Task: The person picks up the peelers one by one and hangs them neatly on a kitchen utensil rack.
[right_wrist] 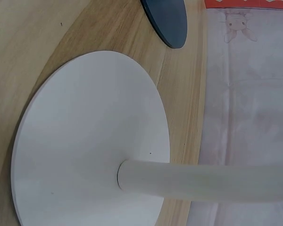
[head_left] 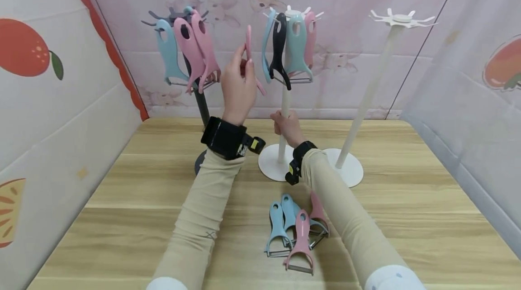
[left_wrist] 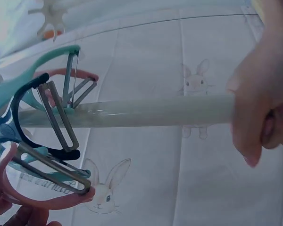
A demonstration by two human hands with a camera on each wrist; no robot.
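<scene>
My left hand [head_left: 239,84] pinches a pink peeler [head_left: 248,41] between thumb and fingers, held upright just left of the middle white stand's hooks. In the left wrist view that pink peeler [left_wrist: 52,203] is beside the hanging peelers, its blade near theirs. My right hand [head_left: 288,127] grips the pole [head_left: 286,100] of the middle stand low down, above its round base [right_wrist: 94,122]. On this stand hang a light blue peeler [head_left: 267,45], a black peeler [head_left: 278,41], a teal peeler [head_left: 296,43] and a pink one [head_left: 310,39].
At the left, a dark stand [head_left: 201,106] holds a blue peeler [head_left: 167,50] and pink peelers [head_left: 189,50]. A white stand [head_left: 368,95] with bare hooks leans at the right. Several blue and pink peelers [head_left: 302,235] lie on the table [head_left: 390,217] near the front, between the forearms.
</scene>
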